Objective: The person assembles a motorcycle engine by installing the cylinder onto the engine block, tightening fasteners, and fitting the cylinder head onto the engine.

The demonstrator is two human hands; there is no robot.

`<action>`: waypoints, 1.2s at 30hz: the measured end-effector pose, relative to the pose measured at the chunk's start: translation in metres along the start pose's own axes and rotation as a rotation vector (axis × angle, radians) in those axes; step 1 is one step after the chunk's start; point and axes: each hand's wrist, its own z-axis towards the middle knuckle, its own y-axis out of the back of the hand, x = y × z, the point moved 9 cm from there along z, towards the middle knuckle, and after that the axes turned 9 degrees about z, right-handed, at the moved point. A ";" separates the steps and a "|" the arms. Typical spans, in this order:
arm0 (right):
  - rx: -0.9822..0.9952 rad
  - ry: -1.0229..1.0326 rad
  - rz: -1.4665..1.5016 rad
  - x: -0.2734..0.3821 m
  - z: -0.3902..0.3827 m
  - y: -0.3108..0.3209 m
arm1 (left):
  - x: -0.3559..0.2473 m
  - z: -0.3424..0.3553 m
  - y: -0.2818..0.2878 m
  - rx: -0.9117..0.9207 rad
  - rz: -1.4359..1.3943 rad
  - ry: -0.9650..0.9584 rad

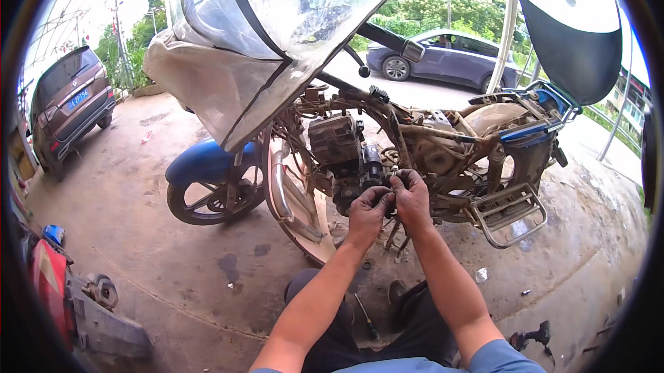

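A dirty, partly stripped motorcycle [477, 120] stands side-on before me, its engine [335, 141] exposed at the middle. Both my hands are close together at the engine's lower right side. My left hand [369, 217] has thumb and fingers pinched together, beside the dark round engine parts. Just right of it and touching it or nearly so, my right hand [413, 200] is also closed in a pinch, with a small shiny bit showing at its fingertips. What either hand holds is too small and hidden to name. Cables and thin parts hang below the hands.
A screwdriver [367, 317] lies on the concrete between my legs, a cordless drill [538, 336] at the lower right. A red and grey fairing [52, 279] lies at left. The motorcycle's clear rain canopy [304, 13] hangs above. Two cars are parked beyond.
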 end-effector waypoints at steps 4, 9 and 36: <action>0.004 -0.184 0.262 -0.030 0.023 0.019 | -0.017 0.048 0.047 -0.232 0.144 -0.019; 0.058 -0.162 0.514 -0.050 0.025 0.031 | 0.016 0.134 0.164 -0.514 0.252 0.026; 0.048 -0.239 0.406 -0.052 0.065 0.032 | -0.020 0.235 0.189 -0.286 1.679 -0.157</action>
